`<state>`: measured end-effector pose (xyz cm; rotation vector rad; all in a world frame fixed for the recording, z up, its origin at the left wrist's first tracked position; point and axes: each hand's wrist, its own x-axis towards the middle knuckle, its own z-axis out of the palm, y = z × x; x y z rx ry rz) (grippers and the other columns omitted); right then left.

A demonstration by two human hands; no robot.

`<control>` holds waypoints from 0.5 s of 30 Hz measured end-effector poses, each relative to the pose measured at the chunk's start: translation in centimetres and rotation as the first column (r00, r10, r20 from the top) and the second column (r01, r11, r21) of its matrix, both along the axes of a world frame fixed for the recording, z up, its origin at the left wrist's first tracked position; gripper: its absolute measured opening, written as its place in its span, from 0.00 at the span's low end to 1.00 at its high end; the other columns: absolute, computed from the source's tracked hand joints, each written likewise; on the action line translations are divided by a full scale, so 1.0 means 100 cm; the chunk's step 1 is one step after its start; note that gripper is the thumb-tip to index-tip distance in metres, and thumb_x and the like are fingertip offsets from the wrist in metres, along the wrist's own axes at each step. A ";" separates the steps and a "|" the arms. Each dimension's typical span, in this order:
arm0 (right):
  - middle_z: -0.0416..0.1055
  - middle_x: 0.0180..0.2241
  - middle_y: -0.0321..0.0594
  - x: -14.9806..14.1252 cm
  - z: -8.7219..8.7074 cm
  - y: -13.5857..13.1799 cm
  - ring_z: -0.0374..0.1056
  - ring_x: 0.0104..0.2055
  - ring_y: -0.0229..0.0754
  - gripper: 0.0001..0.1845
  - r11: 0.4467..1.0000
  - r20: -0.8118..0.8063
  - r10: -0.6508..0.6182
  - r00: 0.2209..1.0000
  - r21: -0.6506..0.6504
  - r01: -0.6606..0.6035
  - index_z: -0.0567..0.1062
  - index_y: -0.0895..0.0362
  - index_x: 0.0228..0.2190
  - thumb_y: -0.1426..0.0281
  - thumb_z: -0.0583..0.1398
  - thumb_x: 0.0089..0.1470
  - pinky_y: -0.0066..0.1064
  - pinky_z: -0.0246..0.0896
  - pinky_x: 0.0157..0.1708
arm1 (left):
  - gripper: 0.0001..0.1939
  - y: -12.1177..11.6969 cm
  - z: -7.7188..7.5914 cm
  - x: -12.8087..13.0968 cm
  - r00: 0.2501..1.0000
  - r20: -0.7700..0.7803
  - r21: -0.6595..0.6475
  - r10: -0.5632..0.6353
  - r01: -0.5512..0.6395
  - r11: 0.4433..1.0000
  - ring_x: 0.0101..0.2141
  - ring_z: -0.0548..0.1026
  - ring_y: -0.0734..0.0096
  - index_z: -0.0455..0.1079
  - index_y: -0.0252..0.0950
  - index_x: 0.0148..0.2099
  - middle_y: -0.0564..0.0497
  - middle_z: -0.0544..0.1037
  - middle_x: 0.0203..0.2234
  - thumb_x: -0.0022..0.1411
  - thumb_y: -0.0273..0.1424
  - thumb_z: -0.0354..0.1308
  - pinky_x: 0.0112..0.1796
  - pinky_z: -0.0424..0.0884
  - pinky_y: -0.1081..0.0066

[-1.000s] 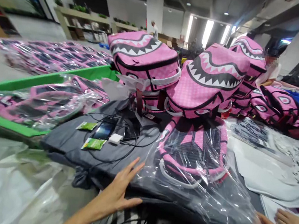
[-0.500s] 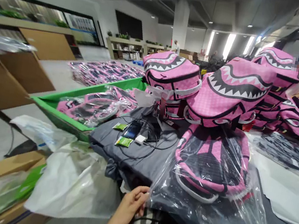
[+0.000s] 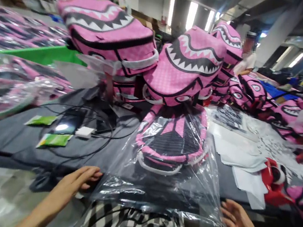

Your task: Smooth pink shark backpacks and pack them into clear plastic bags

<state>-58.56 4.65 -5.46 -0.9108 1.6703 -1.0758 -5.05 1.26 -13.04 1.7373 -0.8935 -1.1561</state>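
Observation:
A pink and black backpack [image 3: 170, 142] lies inside a clear plastic bag [image 3: 151, 194] on the grey-covered table, its straps and grey handle toward me. The bag's edge hangs near the table's front, above a checked black-and-white garment. My left hand [image 3: 82, 179] is beside the bag's left corner, fingers stretched out and loosely together, holding nothing I can see. At the opposite corner, my right hand [image 3: 237, 222] has its fingers apart, with the tips close to the plastic; whether they touch it I cannot tell.
Pink shark-mouth backpacks [image 3: 189, 65] are stacked behind. On the left lie a phone [image 3: 69, 120], green packets [image 3: 54, 140], a white charger [image 3: 85, 132] and cables. White sheets [image 3: 239, 148] and a red tape dispenser [image 3: 274, 182] are on the right. Another person [image 3: 245, 59] stands farther back.
The view has swung to the right and closer to the table. My right hand has come into view by the bag's right corner. My left hand's curled fingers have straightened.

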 end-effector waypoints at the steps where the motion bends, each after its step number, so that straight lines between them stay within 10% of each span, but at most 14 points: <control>1: 0.79 0.39 0.51 0.009 0.002 -0.011 0.78 0.41 0.56 0.38 0.998 0.005 0.018 1.000 0.059 -0.018 0.78 0.55 0.37 0.40 0.70 0.31 0.40 0.74 0.35 | 0.34 -0.008 -0.001 -0.005 0.999 0.028 0.002 -0.027 0.027 1.000 0.32 0.80 0.58 0.78 0.38 0.35 0.46 0.84 0.30 0.41 0.64 0.62 0.29 0.74 0.69; 9: 0.57 0.15 0.29 0.046 -0.007 -0.048 0.55 0.17 0.35 0.36 0.998 -0.323 0.042 0.946 -0.021 -0.052 0.62 0.53 0.19 0.33 0.59 0.43 0.28 0.52 0.18 | 0.37 -0.017 -0.019 -0.022 0.991 0.129 -0.038 0.038 -0.033 0.999 0.21 0.74 0.62 0.76 0.39 0.34 0.53 0.77 0.19 0.37 0.67 0.61 0.24 0.70 0.69; 15: 0.56 0.13 0.31 0.026 0.003 -0.031 0.52 0.16 0.36 0.39 0.997 -0.429 0.052 0.902 0.074 -0.022 0.66 0.53 0.18 0.28 0.56 0.36 0.29 0.49 0.16 | 0.34 -0.012 0.012 -0.022 0.999 -0.035 -0.034 -0.019 0.018 0.999 0.18 0.69 0.68 0.73 0.38 0.37 0.57 0.72 0.16 0.41 0.63 0.63 0.22 0.66 0.70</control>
